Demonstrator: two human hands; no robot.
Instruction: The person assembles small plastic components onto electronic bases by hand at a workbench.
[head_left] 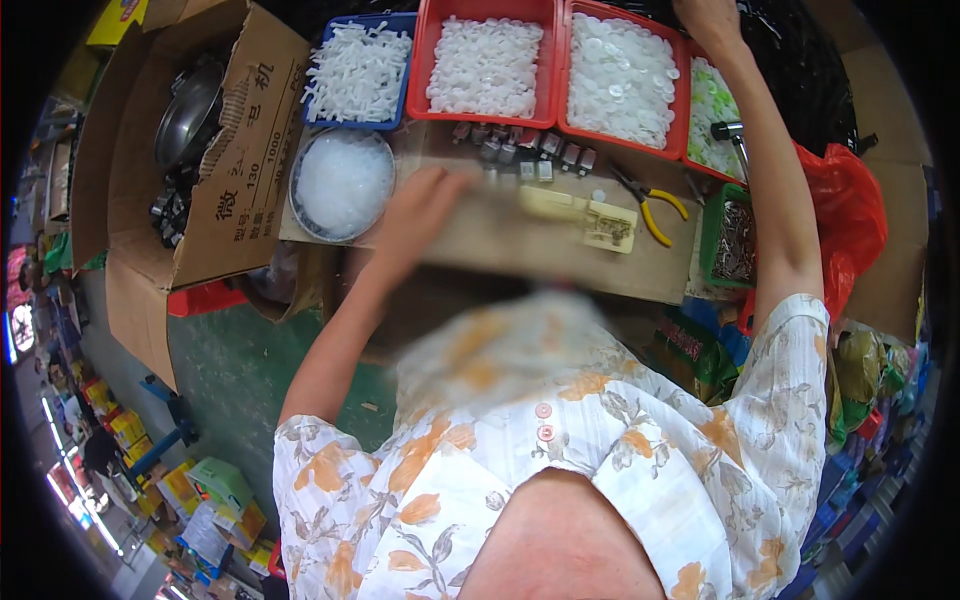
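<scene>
My left hand [428, 208] is over the near left part of the cardboard-topped work surface [480, 240], beside a round metal bowl [342, 186] of clear plastic pieces. Motion smears its fingers, which point right toward several small metal motors [530, 150]. A yellow block [609, 228] with small metal parts on it lies right of that hand. At the far right, my right hand [708, 22] reaches past the red trays toward a dark mass; the top edge of the picture cuts off its fingers. Pliers with yellow handles [660, 215] lie between the motors and a green bin [733, 238] of small metal pieces.
Along the back stand a blue tray [404, 108] of white sticks and red trays [560, 100] of whitish plastic parts. A black-headed tool [728, 131] leans at the right. An open cardboard box [245, 150] flanks the left side, a red plastic bag [845, 215] the right.
</scene>
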